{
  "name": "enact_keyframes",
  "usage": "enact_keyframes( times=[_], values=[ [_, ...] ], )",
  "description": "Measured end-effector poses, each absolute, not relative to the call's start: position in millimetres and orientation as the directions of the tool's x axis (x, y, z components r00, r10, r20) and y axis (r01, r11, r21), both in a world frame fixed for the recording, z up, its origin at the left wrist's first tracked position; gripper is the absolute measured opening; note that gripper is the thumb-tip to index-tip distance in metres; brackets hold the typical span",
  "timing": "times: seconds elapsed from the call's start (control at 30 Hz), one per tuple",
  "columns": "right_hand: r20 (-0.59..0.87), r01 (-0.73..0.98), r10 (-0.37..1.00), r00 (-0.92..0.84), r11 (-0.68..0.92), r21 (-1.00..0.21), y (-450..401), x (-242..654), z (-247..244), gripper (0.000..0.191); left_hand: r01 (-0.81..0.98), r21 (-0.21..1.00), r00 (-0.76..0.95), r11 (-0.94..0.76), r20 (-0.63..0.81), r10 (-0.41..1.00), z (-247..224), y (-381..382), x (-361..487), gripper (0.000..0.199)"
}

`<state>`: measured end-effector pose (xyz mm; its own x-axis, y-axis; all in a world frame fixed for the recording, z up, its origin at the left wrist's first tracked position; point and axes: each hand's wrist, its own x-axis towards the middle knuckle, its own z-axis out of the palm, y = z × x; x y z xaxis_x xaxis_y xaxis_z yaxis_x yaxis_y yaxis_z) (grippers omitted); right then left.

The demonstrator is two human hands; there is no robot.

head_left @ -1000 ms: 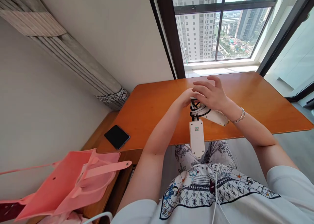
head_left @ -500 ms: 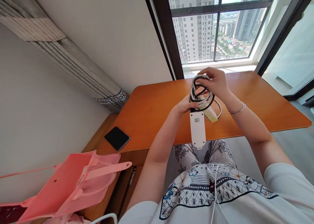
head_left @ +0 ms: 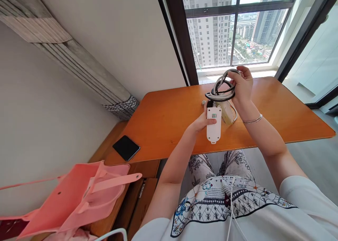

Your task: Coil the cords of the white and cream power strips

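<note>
The brown bench (head_left: 163, 121) is standing in front, and a pink bag (head_left: 66, 200) is sitting near its left corner. Over the bench, the right grip (head_left: 242, 86) is pinching looped black and white cords (head_left: 220, 97), and the left grip (head_left: 200, 123) is holding the white box (head_left: 213, 133), which is showing a tiny sticker (head_left: 214, 116).

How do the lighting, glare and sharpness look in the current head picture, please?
Head view: daylight enters through the window, nearly washing out the windowsill; the wooden tabletop shows a soft sheen; left hand and right hand look fairly sharp, though the label on the white plastic unit is too small to read.
</note>
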<state>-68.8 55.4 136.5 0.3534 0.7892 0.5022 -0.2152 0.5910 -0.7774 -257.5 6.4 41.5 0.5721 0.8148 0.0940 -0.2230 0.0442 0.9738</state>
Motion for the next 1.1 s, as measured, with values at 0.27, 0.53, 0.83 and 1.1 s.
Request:
enact_keyframes(
  times=[0.27,0.53,0.83,1.1],
  values=[
    [0.302,-0.446,0.837,0.456,0.509,-0.736,51.3,-75.1,118.1,0.037,-0.334,0.942,0.384,0.038,0.099,0.918,29.4,-5.5,-235.5,0.09],
    [0.282,-0.49,0.843,0.459,0.505,-0.71,46.7,-80.1,102.2,0.033,-0.308,0.911,0.157,-0.274,0.332,0.93,7.4,9.7,-228.0,0.099],
    [0.646,-0.048,0.708,0.286,0.683,-0.728,27.1,-73.1,94.4,0.046,-0.313,0.922,0.288,-0.227,0.32,0.903,11.0,12.3,-248.6,0.091],
    [0.494,0.07,0.855,0.161,0.489,-0.869,33.0,-31.2,31.0,0.062,-0.297,0.914,0.311,-0.276,0.366,0.877,31.3,3.0,-279.9,0.106]
  ],
)
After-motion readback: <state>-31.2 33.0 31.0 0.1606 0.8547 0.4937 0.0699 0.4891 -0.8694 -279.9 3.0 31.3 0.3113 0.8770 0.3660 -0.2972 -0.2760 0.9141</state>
